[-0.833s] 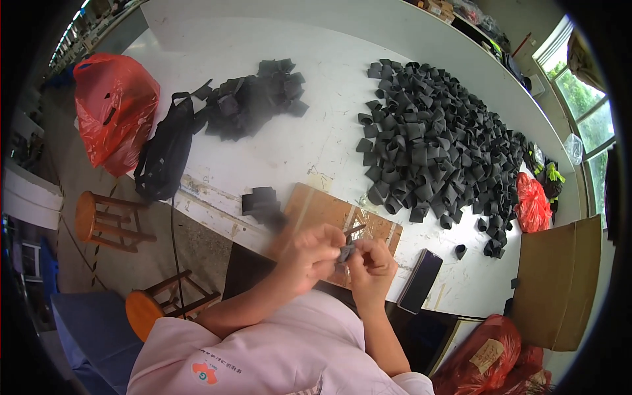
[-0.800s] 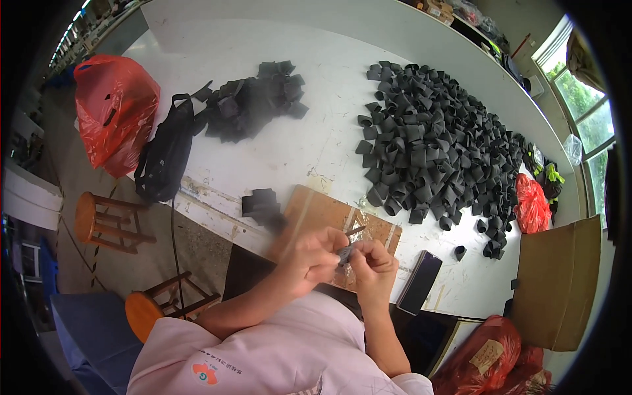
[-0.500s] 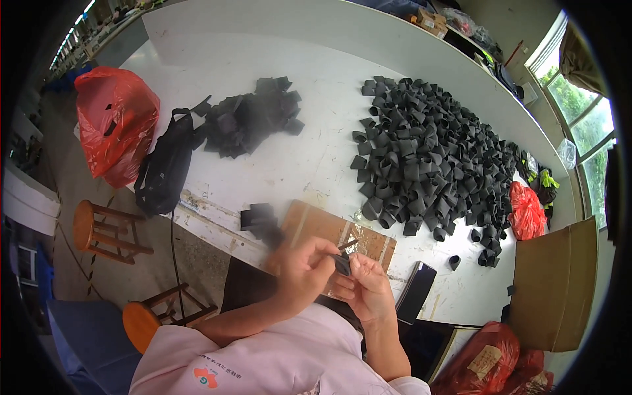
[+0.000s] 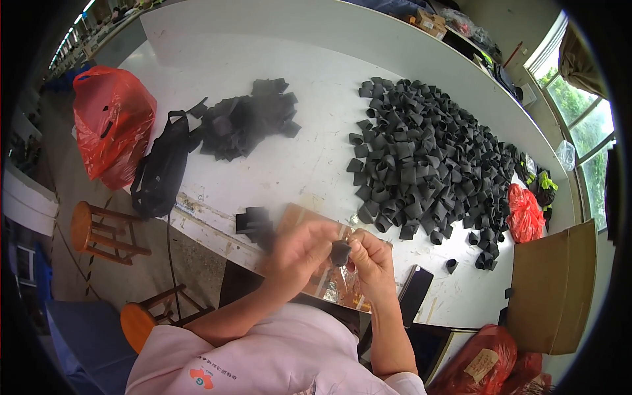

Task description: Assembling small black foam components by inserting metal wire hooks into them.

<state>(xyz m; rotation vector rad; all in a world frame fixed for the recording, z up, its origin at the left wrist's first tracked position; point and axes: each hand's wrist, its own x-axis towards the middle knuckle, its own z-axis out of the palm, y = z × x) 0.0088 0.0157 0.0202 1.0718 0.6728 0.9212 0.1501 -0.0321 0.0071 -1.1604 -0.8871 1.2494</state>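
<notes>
Head view: both hands on one black piece

Left hand (image 4: 299,253), blurred, and right hand (image 4: 372,263) pinch a small black piece (image 4: 340,253) together above a brown board (image 4: 309,220). Beyond the right hand a large heap of curled black pieces (image 4: 428,164) looks done; beyond the left, flat black pieces (image 4: 247,122) remain. White table (image 4: 316,79), red bag (image 4: 112,125), stools at left

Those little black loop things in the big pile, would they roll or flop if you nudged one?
The black loops look like soft curled strips, so probably light and squashy. They lie heaped at all angles, so they likely tumble rather than roll far. The piece pinched between both hands seems to bend easily.
</notes>
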